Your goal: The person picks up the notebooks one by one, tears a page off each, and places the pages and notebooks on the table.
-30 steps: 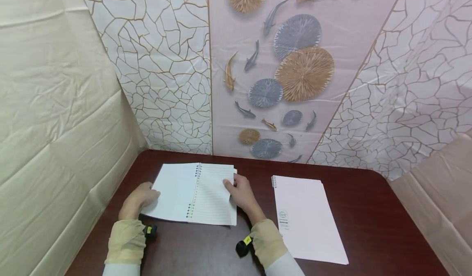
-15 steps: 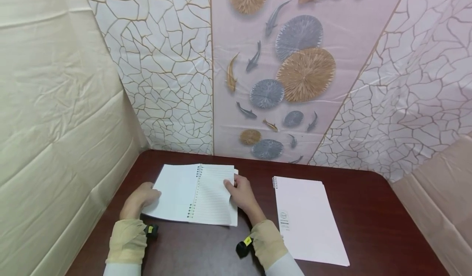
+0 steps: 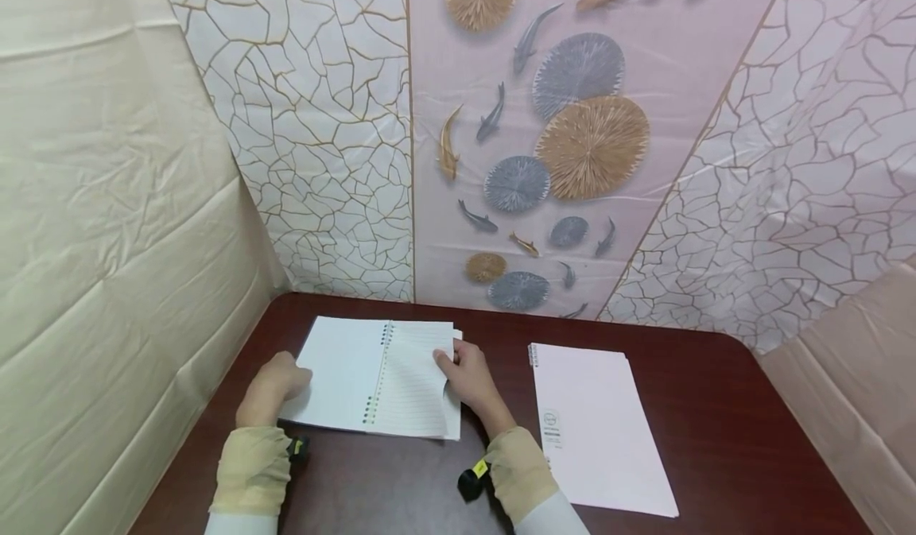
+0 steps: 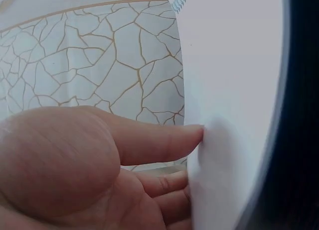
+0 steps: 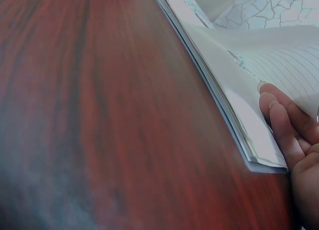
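Observation:
An open spiral notebook lies on the left part of the table, with a blank left side and a lined page on the right. My left hand grips its left edge; in the left wrist view the thumb presses on the white sheet and the other fingers go behind it. My right hand pinches the lined page near its right edge, thumb on top. In the right wrist view that page curves up off the stack, with the fingers under it and the thumb hidden.
A second spiral notebook, white with small print at its left side, lies to the right on the dark red wooden table. Patterned cloth hangs behind the table, and beige cloth hangs at the left.
My left wrist has shifted slightly to the right while the hand keeps its hold. The right hand and the lifted page stay almost the same.

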`<state>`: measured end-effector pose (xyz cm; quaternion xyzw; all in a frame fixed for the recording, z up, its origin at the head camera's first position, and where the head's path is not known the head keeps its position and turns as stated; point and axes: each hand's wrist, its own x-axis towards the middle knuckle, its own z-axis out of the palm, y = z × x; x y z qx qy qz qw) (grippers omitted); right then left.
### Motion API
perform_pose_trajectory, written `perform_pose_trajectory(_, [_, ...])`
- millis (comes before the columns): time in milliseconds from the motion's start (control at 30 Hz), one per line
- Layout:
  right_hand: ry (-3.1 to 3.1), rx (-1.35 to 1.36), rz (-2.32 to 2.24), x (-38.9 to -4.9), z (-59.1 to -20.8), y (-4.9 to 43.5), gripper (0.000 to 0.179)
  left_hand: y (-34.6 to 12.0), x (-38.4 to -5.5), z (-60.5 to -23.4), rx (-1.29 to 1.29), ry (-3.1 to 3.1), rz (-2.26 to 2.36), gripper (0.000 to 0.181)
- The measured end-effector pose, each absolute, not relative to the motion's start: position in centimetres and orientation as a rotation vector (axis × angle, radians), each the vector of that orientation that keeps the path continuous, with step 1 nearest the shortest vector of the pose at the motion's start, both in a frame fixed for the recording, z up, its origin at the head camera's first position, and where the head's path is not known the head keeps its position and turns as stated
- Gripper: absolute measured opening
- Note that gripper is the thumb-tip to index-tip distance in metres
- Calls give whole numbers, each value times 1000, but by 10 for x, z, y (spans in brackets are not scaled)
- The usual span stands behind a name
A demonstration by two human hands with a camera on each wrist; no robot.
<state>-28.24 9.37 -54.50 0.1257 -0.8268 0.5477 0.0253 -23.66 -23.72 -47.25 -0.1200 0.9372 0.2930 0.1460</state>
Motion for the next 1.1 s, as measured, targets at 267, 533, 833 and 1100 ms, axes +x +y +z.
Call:
perform_pose_trajectory(267, [-2556, 405, 1703, -282, -545, 94, 20, -235, -229, -471, -444, 2720, 845, 56])
perform_pose_trajectory(533, [-2565, 398, 1684, -283, -546, 94, 19, -233, -236, -472, -400, 2756, 874, 74])
perform_pose_trajectory(833, [-2574, 413, 1677, -285, -545, 93, 17, -218, -248, -480, -387, 2925, 904, 73])
perform_pose_trajectory(1100, [-2564, 434, 1690, -283, -545, 94, 16, -180, -291, -482, 126, 3006, 768, 76])
